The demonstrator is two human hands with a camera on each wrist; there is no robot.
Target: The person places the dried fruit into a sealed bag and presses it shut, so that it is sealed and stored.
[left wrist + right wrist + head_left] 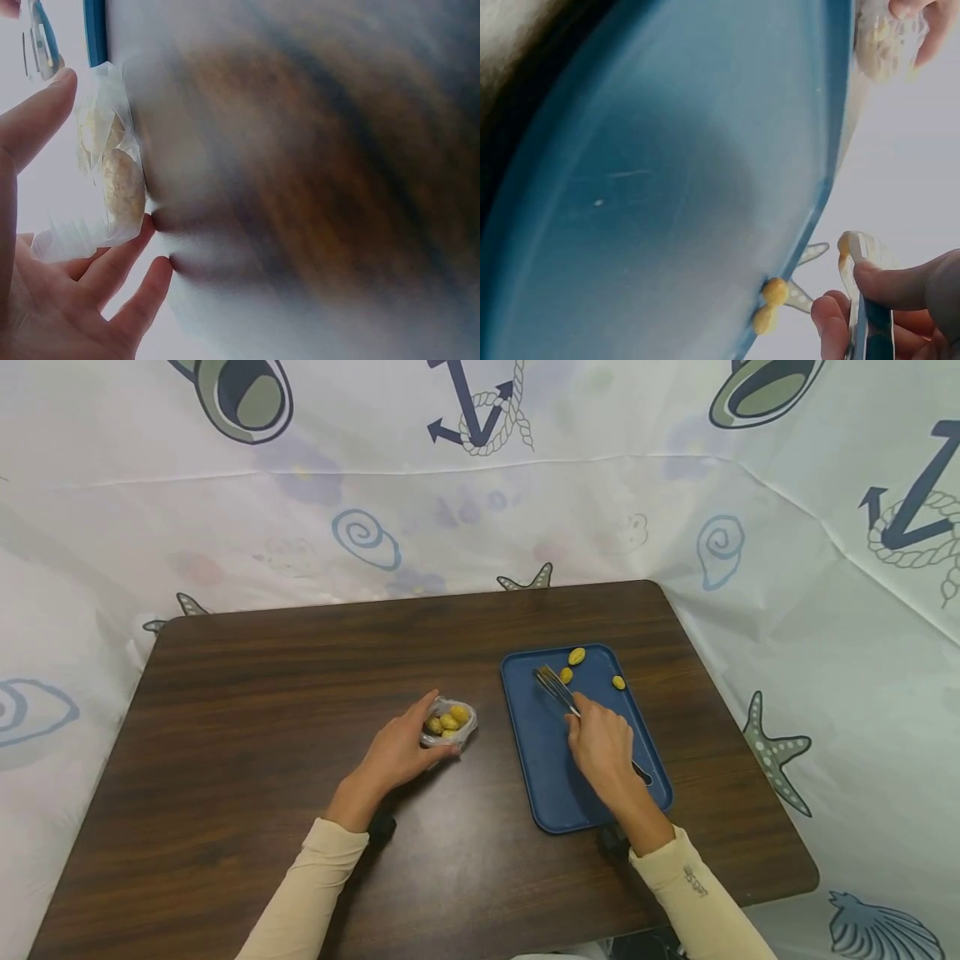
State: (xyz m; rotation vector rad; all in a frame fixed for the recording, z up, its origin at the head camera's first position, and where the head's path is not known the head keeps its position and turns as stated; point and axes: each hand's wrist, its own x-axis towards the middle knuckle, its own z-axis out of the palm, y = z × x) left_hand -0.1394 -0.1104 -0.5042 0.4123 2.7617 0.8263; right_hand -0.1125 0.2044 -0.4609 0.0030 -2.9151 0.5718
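Note:
My left hand [401,747] holds a small clear plastic bag [471,727] with thumb and fingers curved round its sides. Several yellow oval pieces [448,722] show through its open top. My right hand [603,743] grips a pair of metal tongs [557,687] with a dark blue handle part [877,330], over the blue tray [543,777]. In the right wrist view a yellow piece [844,244] appears at the tongs' tips. Three more yellow pieces lie near the tray's far end, one [577,656] by the rim and another [618,682] by the right side.
The tray lies on a dark brown wooden table [247,735], toward its right side. A white cloth [450,527] printed with anchors and shells hangs behind and beside the table. The bag stands a short way left of the tray.

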